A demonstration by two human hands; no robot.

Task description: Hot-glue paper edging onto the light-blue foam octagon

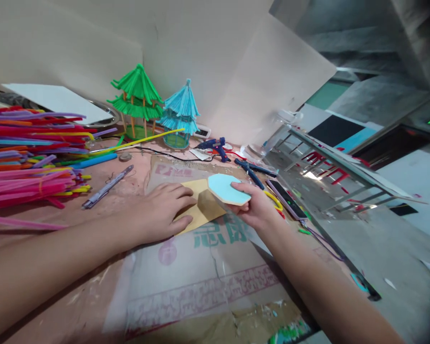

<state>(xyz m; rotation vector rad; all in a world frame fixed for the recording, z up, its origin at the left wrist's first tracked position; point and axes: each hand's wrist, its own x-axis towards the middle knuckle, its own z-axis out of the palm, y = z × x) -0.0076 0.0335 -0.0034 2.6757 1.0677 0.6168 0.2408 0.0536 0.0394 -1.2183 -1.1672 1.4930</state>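
My left hand (168, 208) lies flat with its fingers spread on a yellow-tan sheet (200, 217), pressing it against the printed plastic-covered cardboard. Just above that sheet's right part, my right hand (254, 205) grips a light blue octagonal piece of board (227, 188) by its right edge, thumb on top and fingers underneath. The octagon is tilted slightly, and its lower edge shows a pale tan colour. Behind the hands stand a green pavilion model (138, 102) and a light blue pavilion model (181, 112) with fuzzy roofs.
Bundles of coloured pipe cleaners (32, 157) fill the left side, with a pen (107, 187) beside them. A blue glue gun (215, 145), dark-handled pliers (251, 172) and a phone (285, 198) lie behind and right. The table's right edge drops to the floor.
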